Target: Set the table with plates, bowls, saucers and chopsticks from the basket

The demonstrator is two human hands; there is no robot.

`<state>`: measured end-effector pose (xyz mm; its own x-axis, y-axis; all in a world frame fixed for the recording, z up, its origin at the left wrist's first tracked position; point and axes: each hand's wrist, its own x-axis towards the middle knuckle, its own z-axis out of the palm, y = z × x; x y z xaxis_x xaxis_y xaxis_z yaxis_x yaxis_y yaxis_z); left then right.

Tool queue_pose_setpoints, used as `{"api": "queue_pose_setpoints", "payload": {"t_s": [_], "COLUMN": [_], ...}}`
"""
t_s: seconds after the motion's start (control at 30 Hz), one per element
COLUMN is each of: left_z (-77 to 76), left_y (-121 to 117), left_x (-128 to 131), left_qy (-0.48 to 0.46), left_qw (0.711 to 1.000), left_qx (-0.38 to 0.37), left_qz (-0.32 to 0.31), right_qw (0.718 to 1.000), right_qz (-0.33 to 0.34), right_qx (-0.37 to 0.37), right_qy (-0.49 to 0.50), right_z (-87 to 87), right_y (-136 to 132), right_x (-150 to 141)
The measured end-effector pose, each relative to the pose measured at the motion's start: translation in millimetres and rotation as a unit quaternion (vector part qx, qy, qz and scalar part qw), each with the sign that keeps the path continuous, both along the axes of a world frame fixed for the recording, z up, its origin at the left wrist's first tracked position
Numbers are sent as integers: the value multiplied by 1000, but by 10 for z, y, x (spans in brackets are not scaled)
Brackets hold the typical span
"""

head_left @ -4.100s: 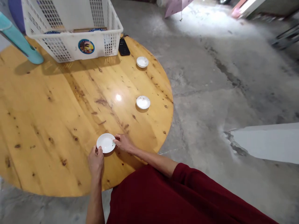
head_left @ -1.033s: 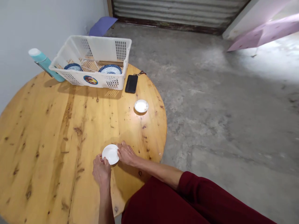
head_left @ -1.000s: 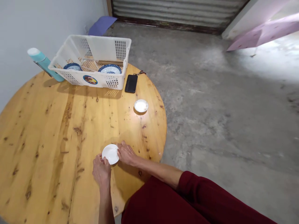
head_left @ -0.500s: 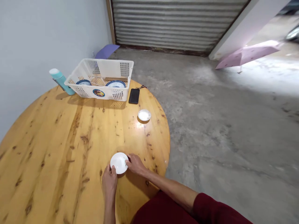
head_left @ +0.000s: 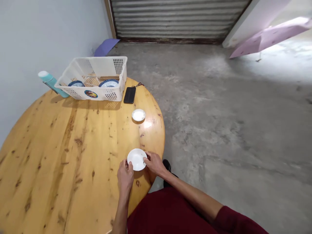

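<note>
Both hands grip a small white bowl near the table's right edge. My left hand pinches its left rim, the thumb over the edge and the fingers below. On the opposite rim, my right hand closes with its thumb inside the bowl. The fingers under the bowl are mostly hidden. Farther off, a small white dish lies on the table, with a black phone beyond it.
A white plastic basket holding blue-patterned bowls stands at the round wooden table's far side. Left of it leans a turquoise bottle. Purple and pink umbrellas rest on the concrete floor.
My view has shifted, so the basket, phone and dish appear farther left. Both hands have moved right with the bowl, closer to the table's right edge, keeping their hold.
</note>
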<state>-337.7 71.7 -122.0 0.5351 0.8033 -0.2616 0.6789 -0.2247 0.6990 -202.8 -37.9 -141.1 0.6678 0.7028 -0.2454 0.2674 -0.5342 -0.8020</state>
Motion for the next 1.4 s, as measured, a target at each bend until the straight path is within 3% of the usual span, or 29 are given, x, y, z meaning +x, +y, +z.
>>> {"api": "queue_pose_setpoints", "payload": {"t_s": [0.13,0.37,0.47,0.57,0.77,1.03,1.23,1.4], "left_z": [27,-14,14,86,199,218,228,130], "left_y": [-576,-1604,-1821,-1846,-1526,-727,-136,171], "left_x": [635,1758,2045,2224,2504,2772,2792,2806], "left_qy": [-20,-37,-32,-31,-60,-81,-54,9], "left_qw": [1000,994,992,991,988,978,970,969], "left_qx": [-11,-105,-122,-128,-121,-67,-32,12], "left_qz": [-4,-16,-8,4,70,180,235,247], "right_qw": [999,998,997,998,998,986,972,963], "right_qz": [2,-12,-8,-1,32,139,219,246], "right_qx": [-10,-41,-47,-27,20,21,15,16], "right_qy": [-34,-52,-53,-49,-43,-90,-81,-112], "right_z": [81,126,129,143,195,272,270,180], "right_y": [-609,-1697,-1919,-1926,-1468,-266,580,922], "right_x": [622,1695,1999,2199,2521,2973,3054,3050]}}
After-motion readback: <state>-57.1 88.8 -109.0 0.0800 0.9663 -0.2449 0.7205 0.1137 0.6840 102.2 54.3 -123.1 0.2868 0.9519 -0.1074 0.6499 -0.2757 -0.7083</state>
